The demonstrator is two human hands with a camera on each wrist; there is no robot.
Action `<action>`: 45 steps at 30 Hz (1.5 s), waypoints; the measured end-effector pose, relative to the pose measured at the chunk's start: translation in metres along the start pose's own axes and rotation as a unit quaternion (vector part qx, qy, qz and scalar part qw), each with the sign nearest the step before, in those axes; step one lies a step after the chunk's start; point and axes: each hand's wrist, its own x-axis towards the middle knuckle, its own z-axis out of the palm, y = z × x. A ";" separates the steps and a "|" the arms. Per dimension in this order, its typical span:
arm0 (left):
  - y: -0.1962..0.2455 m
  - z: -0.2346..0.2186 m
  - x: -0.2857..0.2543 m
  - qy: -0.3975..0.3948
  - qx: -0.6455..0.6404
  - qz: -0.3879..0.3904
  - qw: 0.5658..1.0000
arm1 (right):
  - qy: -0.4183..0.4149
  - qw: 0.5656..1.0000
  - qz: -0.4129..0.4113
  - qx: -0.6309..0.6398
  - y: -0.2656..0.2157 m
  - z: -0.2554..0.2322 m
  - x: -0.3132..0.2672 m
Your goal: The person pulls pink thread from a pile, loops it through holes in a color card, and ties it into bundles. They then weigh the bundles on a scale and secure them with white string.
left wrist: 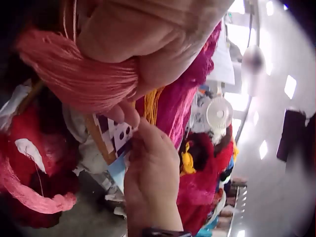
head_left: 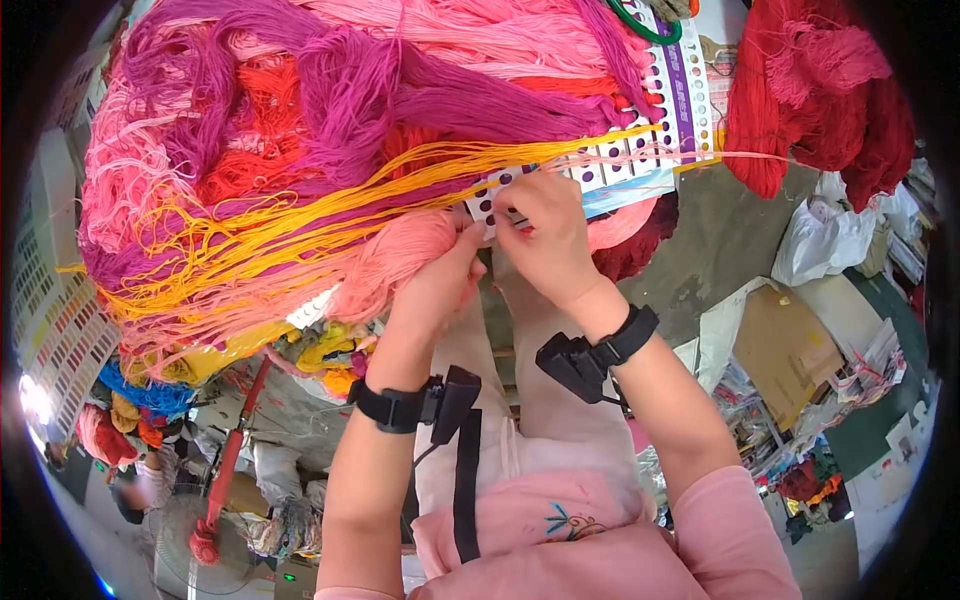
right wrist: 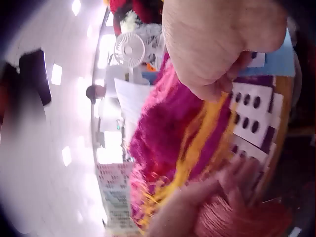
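Between the two wrists, just under the heap of yarn, the left hand [head_left: 437, 275] is wrapped round a salmon-pink skein [head_left: 385, 265], its fingers curled over the thick end. The right hand [head_left: 545, 235] touches it from the other side and pinches at the near edge of a punched sample card [head_left: 655, 120] — exactly what sits between its fingertips cannot be told.

The skein's long axis runs from the hands out to the person's left, slightly downward in the head view. The card stretches the other way, up and right, its holes in rows.

A sheaf of yellow strands [head_left: 330, 205] crosses just above the hands, lying over magenta yarn [head_left: 400, 90]; dark red hanks [head_left: 820, 90] hang well apart on the right. Room is tight above, open below toward the lap.

Only the left wrist view shows the skein [left wrist: 74, 74] bulging under the palm; only the right wrist view shows a desk fan [right wrist: 129, 49] behind.
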 end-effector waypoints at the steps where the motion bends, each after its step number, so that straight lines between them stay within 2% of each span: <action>1: -0.005 -0.001 0.002 0.020 0.023 0.001 1.000 | 0.000 1.000 -0.005 0.006 0.003 -0.001 -0.002; 3: -0.005 -0.002 0.002 0.040 0.044 0.003 0.998 | 0.000 1.000 -0.012 0.011 0.004 -0.004 0.000; 5: -0.005 -0.005 -0.007 0.031 0.027 0.066 0.997 | -0.009 0.997 -0.066 0.033 0.001 -0.006 -0.002; 6: -0.005 -0.004 -0.007 0.033 0.027 0.065 0.997 | -0.010 0.997 -0.066 0.035 -0.002 -0.005 -0.005; 8: -0.003 -0.002 -0.002 0.018 -0.087 0.075 0.993 | -0.033 0.995 -0.092 0.029 -0.006 0.001 -0.009; 9: -0.004 -0.003 0.002 0.018 -0.086 0.074 0.993 | -0.030 0.995 -0.095 0.025 -0.003 0.002 -0.010; 12: -0.009 -0.002 0.007 0.004 -0.061 0.046 0.997 | -0.066 0.992 -0.051 0.097 0.002 -0.002 -0.008; 15: -0.002 0.000 0.002 0.039 -0.091 0.039 0.994 | -0.042 0.992 -0.034 0.116 0.000 -0.002 -0.006; 17: 0.007 -0.010 -0.012 0.060 -0.196 0.089 0.975 | -0.030 0.993 -0.043 0.110 -0.001 -0.002 -0.006; 18: 0.008 -0.019 -0.017 0.059 -0.193 0.087 0.976 | -0.017 0.993 -0.052 0.103 -0.001 -0.002 -0.006; 19: 0.008 -0.031 -0.023 -0.047 -0.322 0.054 0.944 | -0.016 0.993 -0.049 0.105 0.003 -0.001 -0.008; 20: 0.008 -0.040 -0.028 -0.149 -0.442 0.022 0.884 | -0.032 0.990 -0.046 0.131 0.007 0.000 -0.007; 21: 0.009 -0.042 -0.028 -0.196 -0.419 0.033 0.886 | -0.047 0.985 -0.046 0.158 0.010 0.001 -0.006; 22: 0.009 -0.038 -0.025 -0.195 -0.418 0.034 0.887 | -0.046 0.985 -0.046 0.160 0.010 0.000 -0.009; 24: 0.016 -0.015 -0.014 -0.146 -0.173 0.052 0.973 | -0.056 0.949 0.092 0.296 0.004 -0.006 -0.009; 25: 0.009 -0.012 -0.003 -0.158 -0.079 0.026 0.984 | -0.057 0.950 0.092 0.293 0.005 -0.005 -0.009; 26: 0.012 -0.010 -0.007 -0.161 -0.082 0.026 0.983 | -0.051 0.953 0.092 0.285 0.007 -0.002 -0.008; 28: 0.021 -0.010 -0.022 -0.004 0.070 0.013 0.997 | -0.045 0.955 0.095 0.277 0.004 0.002 -0.008; 29: 0.013 -0.035 -0.027 0.029 0.068 0.053 0.996 | -0.038 0.984 0.035 0.173 0.000 0.005 -0.006; 30: 0.032 -0.045 -0.058 0.086 -0.012 0.088 0.992 | -0.028 0.997 -0.024 0.067 -0.003 0.006 -0.006; 31: 0.025 -0.087 -0.075 0.141 -0.026 0.101 0.984 | -0.058 0.997 -0.025 0.036 -0.001 0.009 -0.007; 32: 0.036 -0.113 -0.099 0.093 -0.115 0.150 0.977 | -0.053 0.998 -0.024 0.038 -0.002 0.009 -0.006; 33: 0.044 -0.133 -0.117 0.216 -0.211 0.153 0.941 | -0.047 0.998 -0.018 0.029 -0.003 0.010 -0.006; 34: 0.033 -0.192 -0.133 0.195 -0.284 0.190 0.920 | -0.041 0.999 -0.013 0.021 -0.006 0.011 -0.006; 35: 0.013 -0.262 -0.148 0.143 -0.264 0.232 0.925 | -0.037 0.999 -0.014 0.025 -0.007 0.011 -0.006; 36: 0.015 -0.259 -0.159 0.145 -0.261 0.236 0.925 | -0.045 0.999 -0.013 0.024 -0.007 0.011 -0.007; 38: 0.026 -0.233 -0.169 0.374 -0.249 0.190 0.873 | -0.047 0.999 -0.016 0.020 -0.007 0.010 -0.002; 39: 0.029 -0.207 -0.170 0.368 -0.171 0.209 0.890 | -0.044 0.999 -0.020 0.020 -0.007 0.009 -0.002; 41: 0.028 -0.147 -0.164 0.126 -0.160 0.180 0.962 | -0.051 0.998 -0.023 0.022 -0.011 0.009 -0.008; 42: 0.022 -0.122 -0.155 0.101 -0.190 0.138 0.967 | -0.022 0.999 -0.024 0.036 -0.014 0.010 -0.006; 43: 0.018 -0.102 -0.140 0.085 -0.140 0.147 0.976 | 0.008 0.998 -0.024 0.051 -0.018 0.010 -0.005; 44: 0.020 -0.083 -0.125 -0.039 -0.230 0.125 0.964 | 0.007 0.998 -0.026 0.053 -0.023 0.009 -0.006; 45: 0.018 -0.072 -0.111 -0.064 -0.239 0.124 0.961 | -0.019 0.992 0.026 0.121 -0.031 0.007 -0.009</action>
